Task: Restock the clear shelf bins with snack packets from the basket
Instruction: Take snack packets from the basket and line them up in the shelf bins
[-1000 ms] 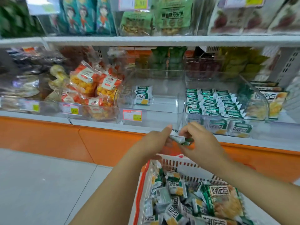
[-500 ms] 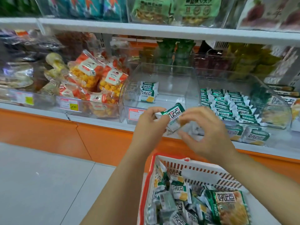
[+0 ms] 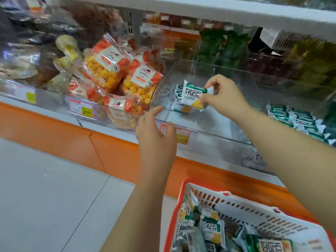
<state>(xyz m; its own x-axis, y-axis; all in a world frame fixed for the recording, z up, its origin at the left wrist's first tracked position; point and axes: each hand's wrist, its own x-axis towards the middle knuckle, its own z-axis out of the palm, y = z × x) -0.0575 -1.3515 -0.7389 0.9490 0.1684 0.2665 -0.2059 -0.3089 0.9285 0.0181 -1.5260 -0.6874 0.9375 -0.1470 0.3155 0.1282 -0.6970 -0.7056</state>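
My right hand (image 3: 224, 96) pinches a white and green snack packet (image 3: 193, 96) by its right edge and holds it upright inside the middle clear bin (image 3: 214, 124). Just behind it one or two like packets (image 3: 179, 99) stand at the bin's back left. My left hand (image 3: 157, 131) hovers in front of the bin's front wall with fingers relaxed, holding nothing. The white basket with an orange rim (image 3: 254, 211) sits at the bottom right, holding several packets (image 3: 211, 228) of the same kind.
The left bin holds orange and yellow snack bags (image 3: 116, 73). The right bin carries rows of green packets (image 3: 294, 119). An upper shelf board (image 3: 236, 13) overhangs the bins. Price tags (image 3: 81, 110) hang on the bin fronts. Grey floor lies at the left.
My right hand has carried the packet from in front of the shelf into the middle bin. My left hand has let go of it and dropped back. The camera has moved closer.
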